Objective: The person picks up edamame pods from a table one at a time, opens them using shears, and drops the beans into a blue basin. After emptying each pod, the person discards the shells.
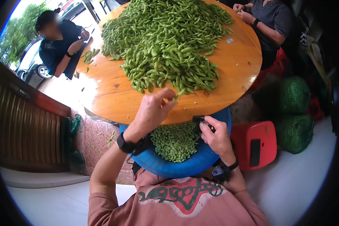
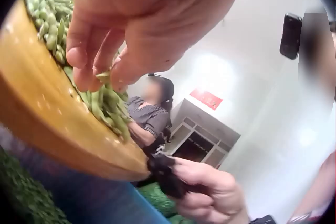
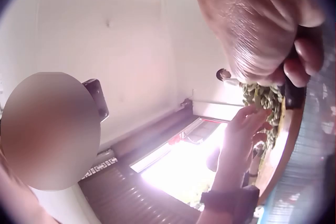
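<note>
A big heap of green edamame pods (image 1: pixel 169 45) covers much of the round wooden table (image 1: pixel 229 96). My left hand (image 1: pixel 152 109) is over the near table edge, pinching a pod (image 2: pixel 103 77) between fingertips and thumb at the front of the heap. Lower and to the right, my right hand (image 1: pixel 219 137) grips a small black hand tool (image 2: pixel 167 174) beside the table edge; its kind cannot be made out. Below both hands, a blue basin (image 1: pixel 165 171) holds many shelled green beans (image 1: pixel 177 145), its far side hidden under the table.
To the right of the basin stands a red plastic stool (image 1: pixel 267 145), with full green mesh sacks (image 1: pixel 295 132) behind it. One person (image 1: pixel 58 41) sits at the table's left, another (image 1: pixel 269 26) at its right. Several loose pods (image 1: pixel 89 55) lie near the left edge.
</note>
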{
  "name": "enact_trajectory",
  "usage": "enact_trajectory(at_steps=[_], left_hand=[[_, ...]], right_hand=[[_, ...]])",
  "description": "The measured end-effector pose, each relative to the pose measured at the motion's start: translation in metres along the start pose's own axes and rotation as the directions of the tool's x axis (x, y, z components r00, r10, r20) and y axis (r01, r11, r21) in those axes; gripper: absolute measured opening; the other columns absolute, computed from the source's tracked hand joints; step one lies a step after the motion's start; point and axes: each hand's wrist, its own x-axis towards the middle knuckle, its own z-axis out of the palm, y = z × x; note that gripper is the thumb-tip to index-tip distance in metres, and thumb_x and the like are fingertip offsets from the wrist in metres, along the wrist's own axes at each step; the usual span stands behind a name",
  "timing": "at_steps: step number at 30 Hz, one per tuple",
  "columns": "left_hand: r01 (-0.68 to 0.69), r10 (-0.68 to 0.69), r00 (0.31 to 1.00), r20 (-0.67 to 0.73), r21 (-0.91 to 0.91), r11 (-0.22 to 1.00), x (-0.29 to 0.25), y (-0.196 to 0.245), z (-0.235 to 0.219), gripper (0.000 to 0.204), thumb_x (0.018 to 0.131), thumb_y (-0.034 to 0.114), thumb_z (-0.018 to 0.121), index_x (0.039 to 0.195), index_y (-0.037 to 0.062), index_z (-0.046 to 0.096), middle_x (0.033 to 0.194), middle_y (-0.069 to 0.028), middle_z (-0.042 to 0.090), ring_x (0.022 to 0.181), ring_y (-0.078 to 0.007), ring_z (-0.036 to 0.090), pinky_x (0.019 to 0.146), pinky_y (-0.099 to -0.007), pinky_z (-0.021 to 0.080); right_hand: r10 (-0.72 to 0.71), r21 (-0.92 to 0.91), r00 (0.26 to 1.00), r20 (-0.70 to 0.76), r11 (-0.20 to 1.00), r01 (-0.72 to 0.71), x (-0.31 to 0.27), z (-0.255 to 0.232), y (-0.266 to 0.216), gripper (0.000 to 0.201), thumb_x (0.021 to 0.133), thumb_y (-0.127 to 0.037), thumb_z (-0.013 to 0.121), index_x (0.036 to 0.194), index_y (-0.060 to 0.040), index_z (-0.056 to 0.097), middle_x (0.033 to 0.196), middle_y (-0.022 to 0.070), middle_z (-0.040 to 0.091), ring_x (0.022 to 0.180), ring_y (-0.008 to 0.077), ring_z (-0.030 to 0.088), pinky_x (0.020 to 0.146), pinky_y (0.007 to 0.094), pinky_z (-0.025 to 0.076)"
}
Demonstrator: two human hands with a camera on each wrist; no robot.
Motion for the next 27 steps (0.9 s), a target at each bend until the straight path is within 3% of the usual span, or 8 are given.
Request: enact_trajectory(at_steps=[1, 3, 4, 6, 9, 15, 21, 27], left_hand=[[-0.002, 0.002, 1.000, 0.008, 0.000, 1.000, -0.009, 0.001, 0.005, 0.013, 0.087, 0.006, 0.070, 0.099, 0.0039, 0.065, 0.078, -0.0045, 0.069, 0.065, -0.0153, 0.065, 0.062, -0.0294, 0.052], [0.157, -0.106, 0.974, 0.201, -0.255, 0.954, -0.023, 0.001, 0.014, 0.014, 0.088, 0.007, 0.073, 0.099, 0.0037, 0.065, 0.078, -0.0003, 0.067, 0.065, -0.0099, 0.063, 0.057, -0.0258, 0.049], [0.159, -0.106, 0.973, 0.206, -0.256, 0.953, -0.028, 0.005, 0.017, 0.014, 0.088, 0.007, 0.073, 0.099, 0.0037, 0.065, 0.078, -0.0003, 0.067, 0.065, -0.0099, 0.063, 0.057, -0.0258, 0.049], [0.434, -0.271, 0.898, 0.347, -0.597, 0.675, -0.037, 0.017, 0.020, 0.013, 0.089, 0.010, 0.074, 0.095, 0.0037, 0.064, 0.076, 0.0018, 0.064, 0.063, -0.0059, 0.060, 0.053, -0.0212, 0.046], [0.449, -0.333, 0.891, 0.308, -0.704, 0.550, -0.049, 0.010, 0.033, 0.013, 0.090, 0.011, 0.073, 0.090, 0.0049, 0.062, 0.074, -0.0004, 0.064, 0.060, -0.0060, 0.059, 0.050, -0.0194, 0.043], [0.429, -0.370, 0.887, 0.277, -0.789, 0.440, -0.059, 0.011, 0.047, 0.014, 0.090, 0.009, 0.073, 0.086, 0.0056, 0.060, 0.072, -0.0011, 0.064, 0.061, -0.0067, 0.060, 0.051, -0.0198, 0.044], [0.434, -0.419, 0.873, 0.251, -0.793, 0.427, -0.068, 0.017, 0.048, 0.015, 0.089, 0.007, 0.074, 0.084, 0.0056, 0.060, 0.072, -0.0026, 0.065, 0.061, -0.0076, 0.061, 0.054, -0.0210, 0.046], [0.396, -0.355, 0.903, 0.244, -0.793, 0.463, -0.074, 0.016, 0.052, 0.014, 0.090, 0.007, 0.072, 0.085, 0.0062, 0.059, 0.072, -0.0034, 0.065, 0.061, -0.0105, 0.062, 0.054, -0.0221, 0.046]], right_hand=[[0.106, 0.229, 0.994, 0.016, 0.968, -0.107, 0.004, 0.006, -0.003, 0.016, 0.096, -0.009, 0.057, 0.104, 0.0034, 0.064, 0.063, -0.0001, 0.051, 0.054, 0.0062, 0.046, 0.048, 0.0247, 0.037], [0.101, 0.321, 0.993, 0.063, 0.940, -0.116, 0.009, 0.012, -0.002, 0.022, 0.099, -0.010, 0.055, 0.113, 0.0044, 0.063, 0.067, -0.0062, 0.048, 0.056, 0.0018, 0.043, 0.048, 0.0198, 0.034], [0.091, 0.419, 0.989, 0.119, 0.898, -0.133, 0.012, 0.015, 0.000, 0.022, 0.099, -0.010, 0.055, 0.114, 0.0040, 0.062, 0.066, -0.0060, 0.047, 0.056, 0.0020, 0.043, 0.048, 0.0199, 0.034], [0.063, 0.534, 0.976, 0.208, 0.829, -0.167, 0.012, 0.016, 0.003, 0.023, 0.100, -0.011, 0.055, 0.116, 0.0038, 0.061, 0.066, -0.0060, 0.047, 0.056, 0.0022, 0.042, 0.049, 0.0195, 0.034], [0.091, 0.542, 0.969, 0.230, 0.815, -0.206, 0.008, 0.015, 0.004, 0.024, 0.100, -0.011, 0.056, 0.117, 0.0047, 0.060, 0.066, -0.0064, 0.046, 0.056, 0.0020, 0.041, 0.049, 0.0193, 0.034], [0.079, 0.521, 0.966, 0.244, 0.830, -0.200, 0.004, 0.013, 0.009, 0.023, 0.100, -0.010, 0.057, 0.116, 0.0046, 0.060, 0.069, -0.0060, 0.047, 0.058, 0.0013, 0.041, 0.049, 0.0190, 0.034], [0.060, 0.453, 0.957, 0.284, 0.871, -0.189, 0.002, 0.011, 0.009, 0.021, 0.100, -0.009, 0.055, 0.115, 0.0040, 0.061, 0.070, -0.0060, 0.047, 0.058, 0.0016, 0.041, 0.050, 0.0194, 0.034], [0.069, 0.437, 0.946, 0.316, 0.874, -0.210, -0.001, 0.006, 0.008, 0.019, 0.100, -0.008, 0.055, 0.113, 0.0033, 0.061, 0.070, -0.0051, 0.047, 0.058, 0.0014, 0.041, 0.049, 0.0199, 0.033]])
